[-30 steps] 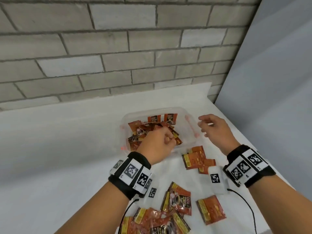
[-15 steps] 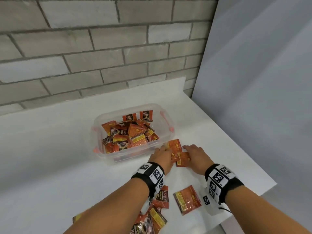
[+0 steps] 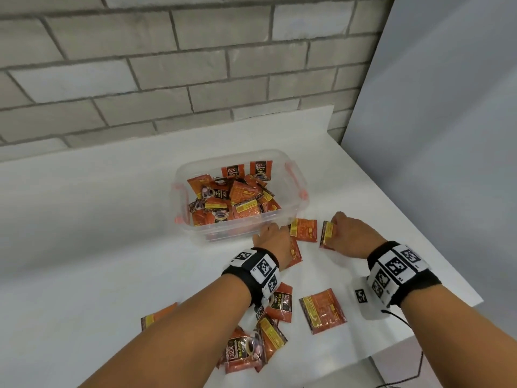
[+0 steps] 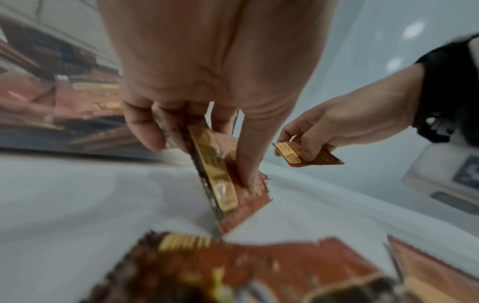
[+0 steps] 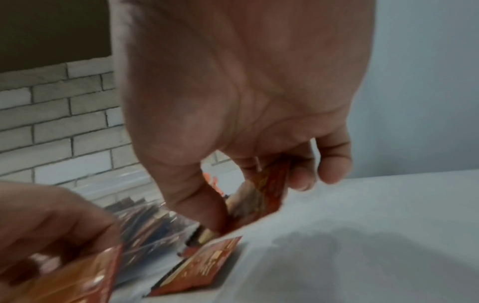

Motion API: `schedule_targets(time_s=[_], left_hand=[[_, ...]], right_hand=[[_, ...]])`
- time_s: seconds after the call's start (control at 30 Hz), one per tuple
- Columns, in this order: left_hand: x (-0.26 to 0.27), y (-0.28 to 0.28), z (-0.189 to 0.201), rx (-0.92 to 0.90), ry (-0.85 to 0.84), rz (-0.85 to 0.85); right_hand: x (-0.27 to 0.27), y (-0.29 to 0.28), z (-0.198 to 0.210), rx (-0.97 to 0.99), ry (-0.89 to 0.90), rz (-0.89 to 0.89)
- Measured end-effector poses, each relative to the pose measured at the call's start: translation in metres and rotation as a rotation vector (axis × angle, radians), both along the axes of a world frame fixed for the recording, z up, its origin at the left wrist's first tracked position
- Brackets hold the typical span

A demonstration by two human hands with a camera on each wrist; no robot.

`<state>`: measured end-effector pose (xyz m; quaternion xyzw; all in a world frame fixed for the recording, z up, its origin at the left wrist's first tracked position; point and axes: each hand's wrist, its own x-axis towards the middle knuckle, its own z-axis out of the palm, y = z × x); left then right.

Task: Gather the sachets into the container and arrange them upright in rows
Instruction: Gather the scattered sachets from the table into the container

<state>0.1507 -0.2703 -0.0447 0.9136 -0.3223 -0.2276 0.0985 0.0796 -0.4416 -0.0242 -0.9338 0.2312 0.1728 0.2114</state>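
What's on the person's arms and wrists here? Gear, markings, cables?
Bare forearms, no sleeves. Each wrist wears a black band carrying white square tiles printed with black fiducial markers. A white camera box, also marker-tagged, hangs under the right wrist, with a thin black cable trailing off it.

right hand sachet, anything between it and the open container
Nothing visible blocks it. The right hand pinches a sachet just off the table; the container stands lidless, close by to the left. One loose sachet lies flat between them, low enough to pass over.

One clear container (image 3: 296, 189), two hands, two wristbands, many scattered sachets.
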Motion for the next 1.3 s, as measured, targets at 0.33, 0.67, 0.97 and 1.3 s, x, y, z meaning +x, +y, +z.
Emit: schedule_targets(time_s=[0.33, 0.67, 0.97, 1.3], left_hand=[[0.011, 0.05, 0.042, -0.03, 0.206, -0.2], [-0.008, 0.056, 0.027, 0.132, 0.228, -0.403], [-0.012, 0.053, 0.008, 0.165, 0.079, -0.435], [0.014, 0.07, 0.02, -0.1, 0.185, -0.215]], right_hand=[[0.024, 0.023, -0.028, -0.033, -0.026, 0.023], [-0.025, 0.021, -0.002, 0.224, -0.11, -0.039], [-0.077, 0.045, -0.003, 0.338, 0.177, 0.142], [-0.068, 0.06, -0.003, 0.051, 0.204, 0.265]])
